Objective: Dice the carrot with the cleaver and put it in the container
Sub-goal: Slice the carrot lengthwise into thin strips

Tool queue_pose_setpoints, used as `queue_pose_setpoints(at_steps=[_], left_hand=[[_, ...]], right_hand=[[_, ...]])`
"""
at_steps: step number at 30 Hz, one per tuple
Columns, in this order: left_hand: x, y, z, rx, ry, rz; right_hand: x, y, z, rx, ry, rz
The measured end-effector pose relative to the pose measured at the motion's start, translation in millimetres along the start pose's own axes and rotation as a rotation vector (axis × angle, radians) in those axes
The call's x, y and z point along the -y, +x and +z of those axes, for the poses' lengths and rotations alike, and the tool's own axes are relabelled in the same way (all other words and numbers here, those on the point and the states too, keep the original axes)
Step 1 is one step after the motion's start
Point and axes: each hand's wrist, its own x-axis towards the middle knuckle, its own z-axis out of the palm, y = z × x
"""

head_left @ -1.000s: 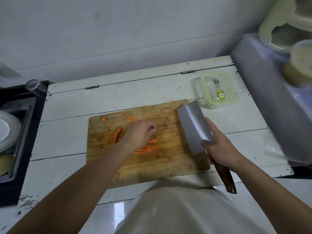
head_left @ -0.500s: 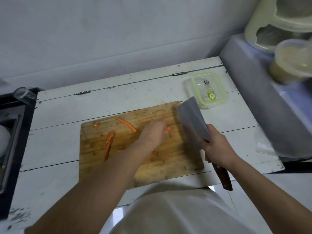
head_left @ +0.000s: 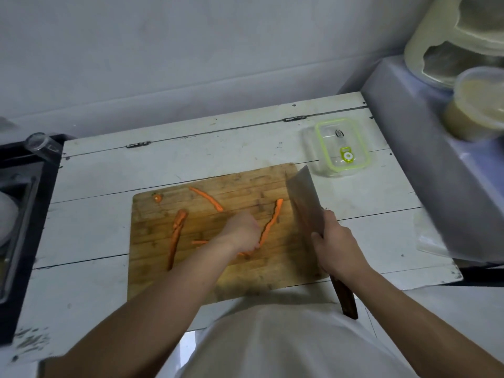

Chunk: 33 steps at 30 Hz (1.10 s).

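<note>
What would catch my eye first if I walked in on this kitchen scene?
Probably the bright orange carrot strips scattered over the wooden cutting board in the middle of the white table. Next, the broad cleaver at the board's right edge, gripped by the right hand, while the left hand pinches one strip's near end. Beyond the board's far right corner sits a clear container with a green-rimmed lid.

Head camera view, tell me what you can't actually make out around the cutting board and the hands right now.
- Left hand: its fingertips and the carrot strips beneath are hidden by the hand itself.
- Cleaver: the right hand covers the grip; the edge is motion-blurred.
- Container: its label is too small to read.
- Sink: cut off by the left frame edge.
- Cutting board: its near edge is hidden by the forearm.
</note>
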Motion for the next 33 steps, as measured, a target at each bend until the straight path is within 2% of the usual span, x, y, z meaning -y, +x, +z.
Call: queue_pose_setpoints(at_steps=[3, 7, 10, 14, 17, 19, 22, 29, 33], left_hand=[[-4, -7, 8, 0.116, -0.284, -0.132], [-1, -15, 19, 0.194, -0.397, -0.134], [7, -13, 29, 0.082, -0.404, -0.095], [14, -6, 35, -0.313, -0.056, 0.197], [21, -3, 33, -0.459, 0.251, 0.549], [30, 0, 28, -0.447, 0.453, 0.693], [41, 5, 22, -0.394, 0.596, 0.709], [47, 23, 12, -0.442, 0.7, 0.819], [37, 41, -11, -0.375, 0.779, 0.904]], right_hand=[[9, 7, 4, -0.008, -0.04, -0.028], [22, 18, 5, 0.03, -0.036, -0.101], [24, 20, 6, 0.034, -0.047, -0.148], [16, 17, 6, 0.011, -0.036, -0.109], [26, 19, 11, 0.06, 0.021, -0.143], [30, 23, 14, 0.065, 0.088, -0.144], [21, 28, 8, -0.008, 0.127, -0.081], [-14, 25, -20, -0.035, 0.165, 0.039], [-15, 19, -18, -0.026, 0.177, 0.015]])
